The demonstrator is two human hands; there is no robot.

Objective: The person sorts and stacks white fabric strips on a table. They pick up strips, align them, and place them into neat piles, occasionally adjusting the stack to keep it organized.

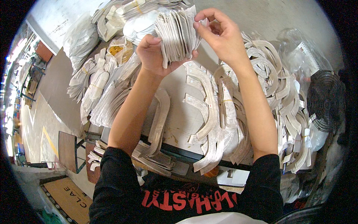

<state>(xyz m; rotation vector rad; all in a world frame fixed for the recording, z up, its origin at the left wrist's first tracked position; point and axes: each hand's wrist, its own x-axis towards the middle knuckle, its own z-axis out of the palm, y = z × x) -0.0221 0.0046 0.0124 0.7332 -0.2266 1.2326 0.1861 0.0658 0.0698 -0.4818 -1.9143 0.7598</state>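
A thick stack of whitish fabric strips is held up over the far part of the table. My left hand cups it from below and the left, thumb against its side. At the stack's right end, the thumb and forefinger of my right hand pinch the edge of an end strip; its other fingers are partly hidden. Below my hands, curved fabric strips lie overlapping on the pale tabletop. Beside them is a bundle of strips with a band around it. One long curved strip lies near my left forearm.
Curved strips pile up at the right, near a black fan. Banded bundles, a plastic bag and a bag of yellow bands fill the left side. A cardboard box sits at the lower left.
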